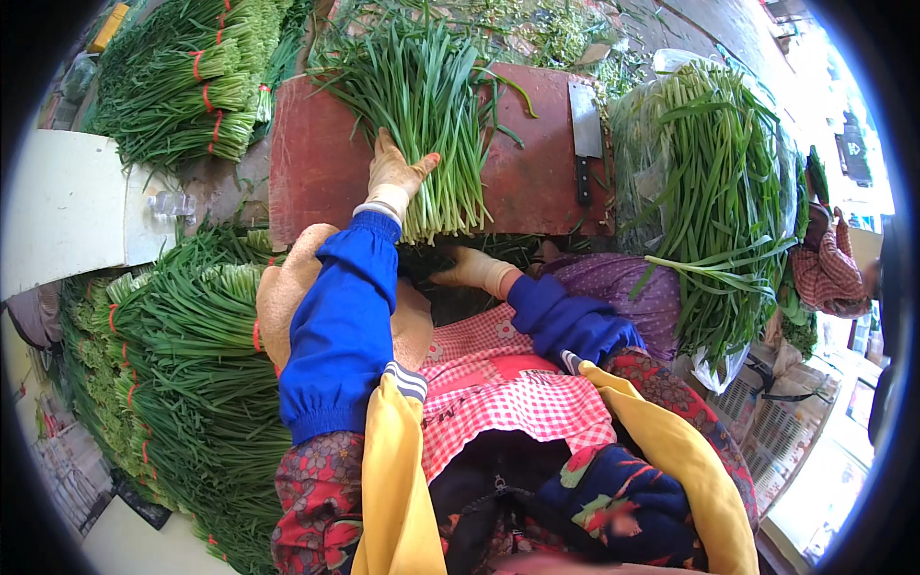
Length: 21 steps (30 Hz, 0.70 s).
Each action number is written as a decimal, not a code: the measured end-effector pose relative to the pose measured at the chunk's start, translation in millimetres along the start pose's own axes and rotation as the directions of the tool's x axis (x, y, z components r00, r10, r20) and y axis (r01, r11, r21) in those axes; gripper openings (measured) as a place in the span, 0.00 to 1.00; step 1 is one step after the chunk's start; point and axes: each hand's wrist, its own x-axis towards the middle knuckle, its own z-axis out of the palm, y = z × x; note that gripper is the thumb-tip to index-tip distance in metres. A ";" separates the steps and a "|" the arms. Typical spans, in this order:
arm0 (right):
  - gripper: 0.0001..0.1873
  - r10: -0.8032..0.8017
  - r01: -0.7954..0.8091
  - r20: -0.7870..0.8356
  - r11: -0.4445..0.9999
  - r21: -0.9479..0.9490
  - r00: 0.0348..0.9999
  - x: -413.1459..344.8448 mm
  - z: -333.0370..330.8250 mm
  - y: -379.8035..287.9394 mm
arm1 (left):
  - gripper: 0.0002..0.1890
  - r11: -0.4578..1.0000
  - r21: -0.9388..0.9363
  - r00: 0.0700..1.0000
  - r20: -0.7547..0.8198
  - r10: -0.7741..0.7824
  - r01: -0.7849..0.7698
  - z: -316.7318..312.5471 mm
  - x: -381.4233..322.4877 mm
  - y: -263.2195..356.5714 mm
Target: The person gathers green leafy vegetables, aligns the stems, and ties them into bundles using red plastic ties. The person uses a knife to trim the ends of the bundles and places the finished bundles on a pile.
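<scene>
A loose bunch of garlic chives lies on a red board, its pale stem ends at the near edge. My left hand, in a worn light glove, rests on the left side of the stems with thumb and fingers apart; its palm side is hidden. Below the board's near edge, my right hand, also gloved, is low among dark green leaves; its fingertips are partly hidden, so I cannot tell if it grips anything. A cleaver with a black handle lies on the board's right side.
Chive bundles with red bands are stacked at the upper left and lower left. Loose chives lie over a plastic-wrapped heap on the right. A clear plastic bottle is by a white surface. Trimmings litter the ground beyond the board.
</scene>
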 end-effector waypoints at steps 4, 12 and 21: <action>0.21 -0.022 -0.188 0.226 0.476 0.859 0.974 22.8 15.6 -42.4 | 0.65 0.999 0.034 1.000 0.008 -0.024 0.024 1.3 -0.6 1.4; 0.16 -0.085 0.218 0.243 0.770 -0.599 0.966 -24.5 39.9 36.9 | 0.65 0.997 0.070 1.000 -0.012 -0.017 0.017 4.9 0.4 -1.5; 0.18 -0.058 -0.086 -0.208 0.779 -0.621 0.976 -21.7 -79.8 -47.2 | 0.67 0.989 0.137 0.997 -0.068 -0.040 0.049 9.4 -2.7 -6.5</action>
